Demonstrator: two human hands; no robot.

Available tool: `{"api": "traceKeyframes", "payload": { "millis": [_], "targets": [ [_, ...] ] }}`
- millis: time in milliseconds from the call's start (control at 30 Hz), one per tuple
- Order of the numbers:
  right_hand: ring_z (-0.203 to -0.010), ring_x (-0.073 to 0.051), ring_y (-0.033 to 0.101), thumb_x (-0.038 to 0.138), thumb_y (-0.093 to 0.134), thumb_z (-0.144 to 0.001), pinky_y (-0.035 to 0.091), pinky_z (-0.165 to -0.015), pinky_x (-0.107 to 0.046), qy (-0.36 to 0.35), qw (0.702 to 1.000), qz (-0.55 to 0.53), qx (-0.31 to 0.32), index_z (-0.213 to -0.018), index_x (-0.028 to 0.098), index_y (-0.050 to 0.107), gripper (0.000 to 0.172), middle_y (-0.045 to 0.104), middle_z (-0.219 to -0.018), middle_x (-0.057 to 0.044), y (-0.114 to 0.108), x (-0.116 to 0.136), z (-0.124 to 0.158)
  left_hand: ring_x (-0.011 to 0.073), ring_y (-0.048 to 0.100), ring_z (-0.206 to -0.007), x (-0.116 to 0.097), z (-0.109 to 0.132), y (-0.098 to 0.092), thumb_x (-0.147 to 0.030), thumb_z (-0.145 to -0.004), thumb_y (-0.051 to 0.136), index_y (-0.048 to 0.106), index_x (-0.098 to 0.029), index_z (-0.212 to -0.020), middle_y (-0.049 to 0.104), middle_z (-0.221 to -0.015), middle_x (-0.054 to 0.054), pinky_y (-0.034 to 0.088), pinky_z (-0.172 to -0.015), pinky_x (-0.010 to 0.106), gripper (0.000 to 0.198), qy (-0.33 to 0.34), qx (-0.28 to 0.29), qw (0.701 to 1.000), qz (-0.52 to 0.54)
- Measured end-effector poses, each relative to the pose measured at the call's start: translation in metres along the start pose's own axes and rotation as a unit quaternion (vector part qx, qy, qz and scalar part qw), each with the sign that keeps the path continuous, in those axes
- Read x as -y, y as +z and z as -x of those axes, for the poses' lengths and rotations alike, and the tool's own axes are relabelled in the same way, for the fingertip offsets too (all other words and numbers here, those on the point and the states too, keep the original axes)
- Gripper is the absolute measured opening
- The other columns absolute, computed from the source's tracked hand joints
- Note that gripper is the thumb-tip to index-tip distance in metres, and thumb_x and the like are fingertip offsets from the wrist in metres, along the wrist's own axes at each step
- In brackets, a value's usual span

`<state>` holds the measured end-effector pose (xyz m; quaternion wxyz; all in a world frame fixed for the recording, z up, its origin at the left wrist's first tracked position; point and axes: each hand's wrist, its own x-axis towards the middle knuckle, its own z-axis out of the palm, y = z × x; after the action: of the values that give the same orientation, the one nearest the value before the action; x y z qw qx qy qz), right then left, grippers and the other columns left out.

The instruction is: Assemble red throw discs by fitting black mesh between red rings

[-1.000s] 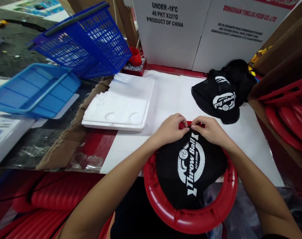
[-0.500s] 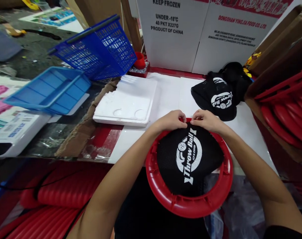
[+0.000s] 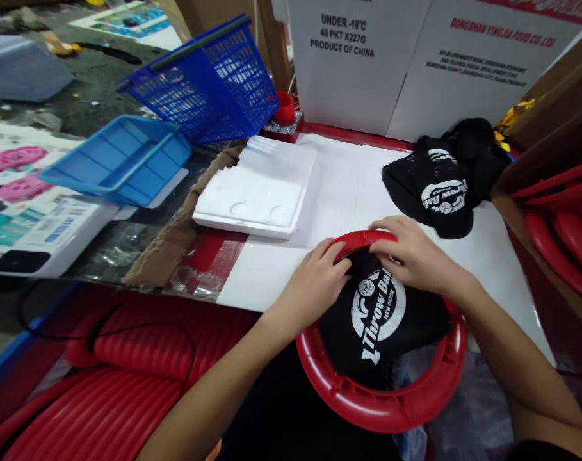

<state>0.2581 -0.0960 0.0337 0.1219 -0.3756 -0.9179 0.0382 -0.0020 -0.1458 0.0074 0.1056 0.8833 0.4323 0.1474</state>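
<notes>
A red plastic ring [image 3: 381, 410] leans at the table's front edge, its near side over my lap. Black mesh fabric [image 3: 341, 352] with a white "Throw Ball" print lies across its opening. At the ring's upper left, my left hand [image 3: 322, 275] has its fingers curled over the rim and the fabric's edge. My right hand [image 3: 410, 253] grips the upper right of the rim, thumb on the inner side by the fabric. Fingertips of both hands are partly hidden. More black printed fabric pieces [image 3: 435, 186] lie in a pile beyond my right hand.
A white foam slab [image 3: 257, 192] lies left of the ring. Farther left are a light blue tray [image 3: 122, 160] and a tilted blue basket [image 3: 209, 83]. A white carton [image 3: 348, 83] stands behind. Red rings are stacked at lower left [image 3: 103, 410] and in a box [image 3: 564, 237] at right.
Both hands have moved apart from a pinch at the fabric's top edge to either side of the ring's upper rim. The view has shifted slightly, so everything sits farther right.
</notes>
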Motion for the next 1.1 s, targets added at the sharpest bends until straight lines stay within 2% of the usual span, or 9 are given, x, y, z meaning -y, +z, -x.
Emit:
{"api": "traceKeyframes", "payload": {
  "millis": [133,233,367,533,667,733,967,1033,1100],
  "targets": [
    [-0.155,-0.038,0.041,0.018,0.063,-0.100,0.041,-0.124,-0.064,-0.075,0.997,0.015,0.026,-0.124,0.022,0.073,0.027,0.044,-0.168,-0.014,0.020,0.009,0.003,0.0346,0.061,-0.122,0.005,-0.005,-0.002,-0.043,-0.097,0.075,0.067,-0.010,-0.130,0.058,-0.131,0.019,0.058,-0.105,0.050,0.047,-0.014,0.017,1.000,0.021],
    [-0.159,-0.041,0.035,0.027,0.070,-0.098,0.038,-0.126,-0.066,-0.049,0.997,-0.019,0.059,-0.123,0.022,0.074,0.026,0.039,-0.172,-0.015,0.021,0.001,0.006,0.0326,0.060,-0.122,0.018,-0.008,-0.009,-0.037,-0.101,0.069,0.072,-0.013,-0.119,0.059,-0.126,0.017,0.055,-0.107,0.050,0.030,0.017,0.042,0.996,0.075],
    [-0.144,-0.035,0.054,0.034,0.069,-0.098,0.047,-0.119,-0.057,0.029,0.983,-0.165,0.070,-0.108,0.023,0.076,0.016,0.057,-0.157,-0.014,0.010,-0.017,0.009,0.0251,0.065,-0.117,0.040,-0.008,-0.013,-0.027,-0.101,0.068,0.074,-0.019,-0.098,0.069,-0.116,0.009,0.053,-0.109,0.043,0.011,0.010,0.063,0.962,0.266],
    [-0.122,-0.027,0.067,0.040,0.076,-0.091,0.048,-0.112,-0.046,0.148,0.907,-0.389,0.058,-0.089,0.021,0.073,0.019,0.072,-0.132,-0.008,0.012,-0.035,0.009,0.0226,0.074,-0.098,0.046,-0.006,-0.007,-0.038,-0.094,0.076,0.081,-0.024,-0.094,0.081,-0.101,0.004,0.058,-0.092,0.037,0.016,-0.141,0.016,0.909,0.393],
    [-0.110,-0.025,0.068,0.044,0.080,-0.085,0.049,-0.101,-0.042,0.234,0.849,-0.469,0.072,-0.084,0.019,0.072,0.027,0.072,-0.129,-0.009,0.015,-0.038,0.005,0.0222,0.075,-0.096,0.036,-0.007,-0.005,-0.038,-0.095,0.073,0.082,-0.023,-0.096,0.083,-0.101,0.003,0.057,-0.091,0.037,0.017,-0.178,-0.007,0.909,0.378],
    [-0.103,-0.023,0.067,0.045,0.077,-0.086,0.050,-0.095,-0.040,0.250,0.839,-0.478,0.075,-0.084,0.019,0.071,0.027,0.073,-0.125,-0.008,0.015,-0.037,0.003,0.0214,0.074,-0.095,0.031,-0.008,-0.006,-0.037,-0.097,0.071,0.081,-0.023,-0.097,0.082,-0.101,0.003,0.056,-0.090,0.036,0.018,-0.183,-0.020,0.913,0.364],
    [-0.100,-0.023,0.066,0.035,0.065,-0.093,0.048,-0.092,-0.039,0.220,0.885,-0.407,0.050,-0.085,0.020,0.069,0.017,0.075,-0.112,-0.007,0.021,-0.027,0.000,0.0210,0.074,-0.095,0.026,-0.011,0.001,-0.035,-0.096,0.072,0.082,-0.023,-0.097,0.083,-0.101,0.003,0.057,-0.089,0.036,0.015,-0.217,-0.084,0.907,0.351],
    [-0.101,-0.023,0.066,0.031,0.063,-0.094,0.048,-0.092,-0.039,0.212,0.909,-0.358,0.021,-0.084,0.021,0.069,0.015,0.075,-0.110,-0.007,0.024,-0.021,0.002,0.0213,0.075,-0.093,0.031,-0.014,-0.001,-0.036,-0.093,0.075,0.084,-0.023,-0.096,0.084,-0.099,0.003,0.058,-0.088,0.036,0.016,-0.225,-0.067,0.900,0.367],
    [-0.101,-0.023,0.066,0.029,0.061,-0.095,0.048,-0.092,-0.040,0.209,0.919,-0.333,0.005,-0.084,0.021,0.069,0.015,0.075,-0.111,-0.007,0.025,-0.018,0.004,0.0217,0.076,-0.089,0.039,-0.020,-0.008,-0.036,-0.090,0.077,0.085,-0.022,-0.093,0.084,-0.095,0.004,0.058,-0.084,0.035,0.016,-0.221,-0.003,0.897,0.382]
  ]
}}
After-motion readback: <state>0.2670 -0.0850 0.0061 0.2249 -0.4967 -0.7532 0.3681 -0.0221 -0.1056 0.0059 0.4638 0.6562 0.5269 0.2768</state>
